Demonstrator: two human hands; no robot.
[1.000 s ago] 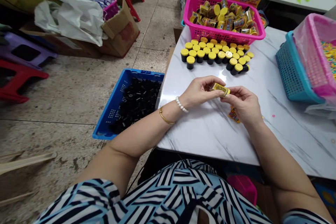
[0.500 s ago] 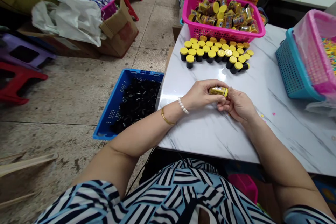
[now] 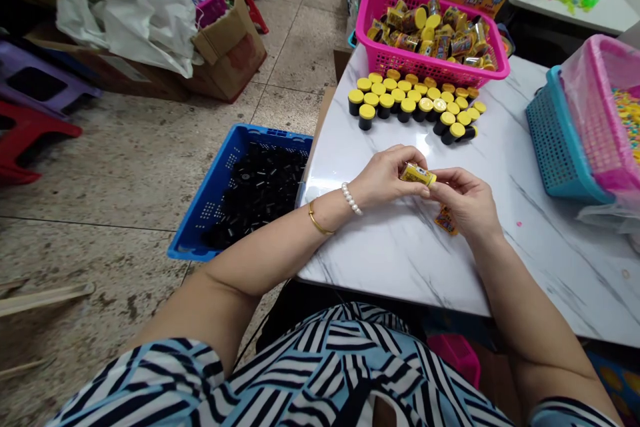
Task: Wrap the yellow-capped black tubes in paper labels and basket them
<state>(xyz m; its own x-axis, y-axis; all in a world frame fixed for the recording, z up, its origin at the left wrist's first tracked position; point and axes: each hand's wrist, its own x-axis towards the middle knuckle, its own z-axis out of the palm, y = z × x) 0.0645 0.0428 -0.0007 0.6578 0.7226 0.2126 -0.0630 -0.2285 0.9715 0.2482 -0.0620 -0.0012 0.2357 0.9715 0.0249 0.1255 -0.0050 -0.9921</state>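
Note:
My left hand (image 3: 391, 175), with a pearl bracelet at the wrist, is closed around a small clear bottle (image 3: 415, 174) with a yellow printed label. The bottle lies tilted above the table, its yellow end towards the right. At that end the fingertips of my right hand (image 3: 467, 200) are pinched together and touch the bottle; exactly what they grip is partly hidden. Below the right hand an orange printed label (image 3: 446, 220) shows on the marbled white table (image 3: 390, 247). Beyond the hands stand rows of small black bottles with yellow caps (image 3: 407, 108).
A pink basket (image 3: 435, 70) of labelled small bottles sits at the table's back. At right stand a teal basket (image 3: 560, 140) and a pink basket with colourful bits (image 3: 631, 113). Left of the table, a blue crate (image 3: 187, 233) holds black parts. One capped bottle (image 3: 467, 134) lies on its side.
The bottle has turned slightly in my left hand, showing more label. My right hand has shifted right and its fingers have straightened somewhat; the orange label beneath it shows more. The view has shifted slightly.

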